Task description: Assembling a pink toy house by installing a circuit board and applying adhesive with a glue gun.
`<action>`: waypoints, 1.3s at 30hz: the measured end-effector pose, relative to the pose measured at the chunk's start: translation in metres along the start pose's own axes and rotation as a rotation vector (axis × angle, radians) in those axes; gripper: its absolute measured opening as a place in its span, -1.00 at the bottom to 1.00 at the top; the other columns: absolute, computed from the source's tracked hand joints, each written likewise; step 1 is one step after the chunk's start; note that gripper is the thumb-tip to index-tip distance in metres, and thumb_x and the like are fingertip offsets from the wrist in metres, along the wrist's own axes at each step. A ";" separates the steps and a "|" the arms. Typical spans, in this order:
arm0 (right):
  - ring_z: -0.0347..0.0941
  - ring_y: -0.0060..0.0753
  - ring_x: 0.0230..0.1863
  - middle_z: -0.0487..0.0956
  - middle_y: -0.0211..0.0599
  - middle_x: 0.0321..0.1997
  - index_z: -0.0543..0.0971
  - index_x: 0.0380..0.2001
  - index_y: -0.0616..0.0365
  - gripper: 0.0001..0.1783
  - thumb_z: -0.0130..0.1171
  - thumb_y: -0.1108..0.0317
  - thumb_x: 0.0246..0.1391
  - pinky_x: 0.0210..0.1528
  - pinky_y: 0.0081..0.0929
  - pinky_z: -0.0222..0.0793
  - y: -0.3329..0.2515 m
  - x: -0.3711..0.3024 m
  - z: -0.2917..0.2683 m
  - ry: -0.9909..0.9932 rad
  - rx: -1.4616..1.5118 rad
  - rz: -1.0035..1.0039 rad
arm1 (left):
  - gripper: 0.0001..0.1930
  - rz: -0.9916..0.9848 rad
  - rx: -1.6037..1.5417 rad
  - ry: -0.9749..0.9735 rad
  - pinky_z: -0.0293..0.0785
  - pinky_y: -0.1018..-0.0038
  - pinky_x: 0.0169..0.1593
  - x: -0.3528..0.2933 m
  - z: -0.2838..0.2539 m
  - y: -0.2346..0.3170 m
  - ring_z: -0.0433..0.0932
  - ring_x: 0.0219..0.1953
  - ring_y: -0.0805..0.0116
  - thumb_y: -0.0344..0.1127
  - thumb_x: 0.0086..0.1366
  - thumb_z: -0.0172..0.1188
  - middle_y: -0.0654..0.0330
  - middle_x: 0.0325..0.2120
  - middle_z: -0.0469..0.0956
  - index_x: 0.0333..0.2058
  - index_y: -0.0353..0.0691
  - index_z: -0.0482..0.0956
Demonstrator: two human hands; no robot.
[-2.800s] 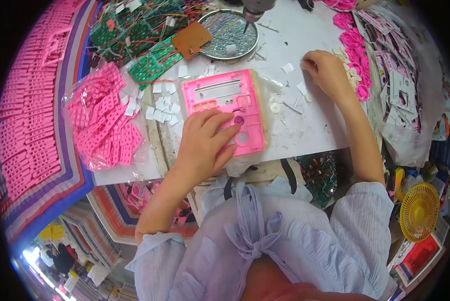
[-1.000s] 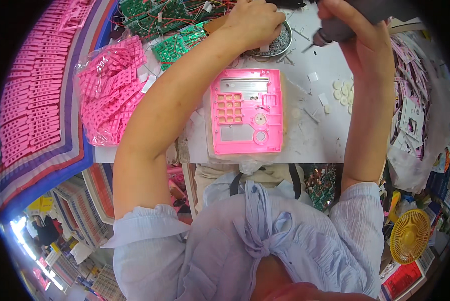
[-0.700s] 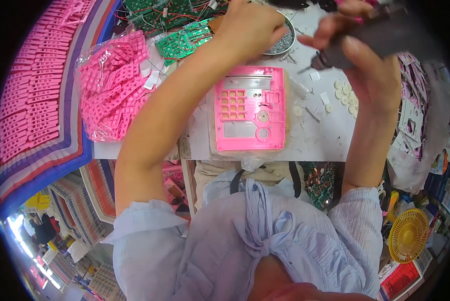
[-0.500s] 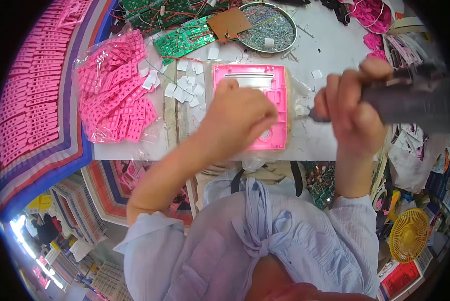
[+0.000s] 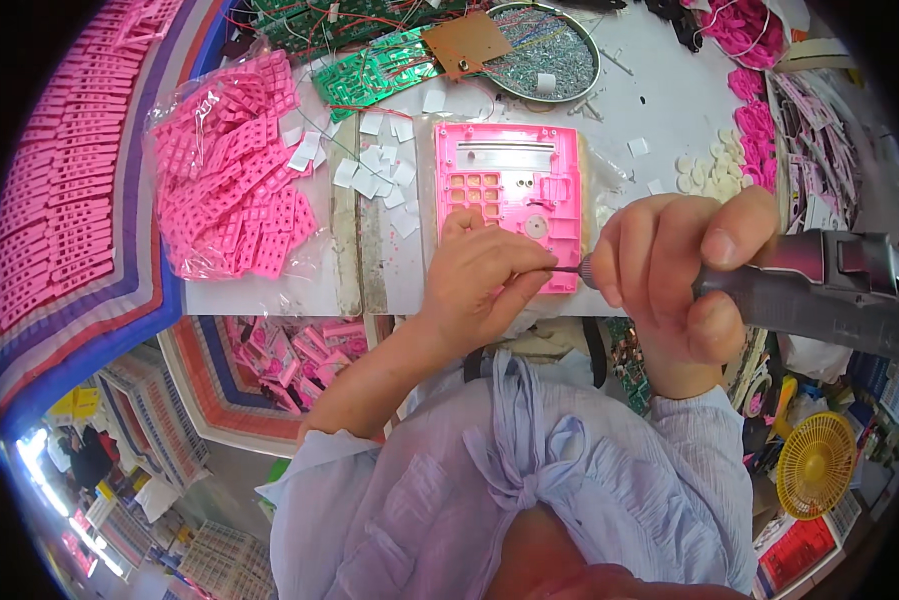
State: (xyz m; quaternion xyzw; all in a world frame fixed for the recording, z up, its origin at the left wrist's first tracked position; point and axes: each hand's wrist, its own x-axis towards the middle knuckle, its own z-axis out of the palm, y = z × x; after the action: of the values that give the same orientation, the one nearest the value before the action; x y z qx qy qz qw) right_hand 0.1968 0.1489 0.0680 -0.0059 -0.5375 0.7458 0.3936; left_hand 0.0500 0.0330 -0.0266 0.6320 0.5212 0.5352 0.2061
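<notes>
A pink plastic housing (image 5: 566,225) lies open side up on the table in front of me, with a silvery strip near its far edge and a grid of square openings at its left. My right hand (image 5: 669,265) is wrapped round a dark electric screwdriver (image 5: 819,290), held level with its bit pointing left. My left hand (image 5: 484,275) is over the near left part of the housing, thumb and forefinger pinched at the bit's tip. Whatever is between those fingertips is too small to make out.
A round tray of small screws (image 5: 539,95) stands at the back beside green circuit boards (image 5: 379,75). To the left are a bag of pink keypad parts (image 5: 234,170) and scattered white squares (image 5: 374,170). Cream discs (image 5: 714,165) lie at the right; a yellow fan (image 5: 816,465) is lower right.
My left hand has moved down and closed in a pinch at the bit's tip. The screwdriver has come nearer and to the left in my right hand, uncovering the cream discs.
</notes>
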 end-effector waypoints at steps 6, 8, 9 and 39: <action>0.23 -0.62 -0.64 0.36 -0.63 -0.70 0.38 -0.01 -0.10 -0.66 0.26 0.21 0.24 -0.54 -0.57 0.29 -0.004 0.004 -0.003 -0.057 -0.021 -0.035 | -0.83 0.012 -0.056 0.052 0.21 0.35 -0.14 0.002 0.002 0.001 0.48 -0.52 0.45 -0.46 0.13 0.39 0.33 -0.38 0.66 -0.30 -0.11 0.62; 0.24 -0.63 -0.63 0.36 -0.64 -0.70 0.39 -0.01 -0.10 -0.67 0.25 0.21 0.25 -0.53 -0.57 0.30 -0.004 0.003 -0.002 -0.063 -0.011 -0.025 | -0.83 0.012 -0.085 0.079 0.21 0.35 -0.14 0.001 0.005 0.000 0.48 -0.52 0.45 -0.46 0.13 0.39 0.33 -0.38 0.67 -0.30 -0.12 0.62; 0.24 -0.63 -0.63 0.36 -0.64 -0.70 0.39 -0.01 -0.10 -0.68 0.24 0.21 0.25 -0.52 -0.58 0.30 -0.004 0.004 -0.003 -0.067 0.011 -0.025 | -0.83 0.017 -0.088 0.098 0.22 0.35 -0.14 0.001 0.006 0.001 0.49 -0.52 0.44 -0.46 0.13 0.39 0.33 -0.37 0.67 -0.30 -0.12 0.62; 0.35 -0.48 -0.55 0.41 -0.34 -0.55 0.36 -0.09 0.18 -0.69 0.22 0.42 0.16 -0.46 -0.43 0.35 0.043 -0.003 -0.034 -0.004 -0.106 -0.007 | -0.87 0.086 0.401 -0.252 0.18 0.24 0.00 0.013 -0.014 -0.009 0.50 -0.21 0.38 -0.36 0.07 0.34 0.39 -0.38 0.57 -0.38 -0.05 0.60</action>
State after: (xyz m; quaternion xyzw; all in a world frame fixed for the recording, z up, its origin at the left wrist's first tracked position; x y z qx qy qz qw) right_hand 0.1886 0.1689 0.0176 -0.0233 -0.5769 0.7149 0.3945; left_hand 0.0319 0.0439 -0.0226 0.7437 0.5599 0.3462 0.1167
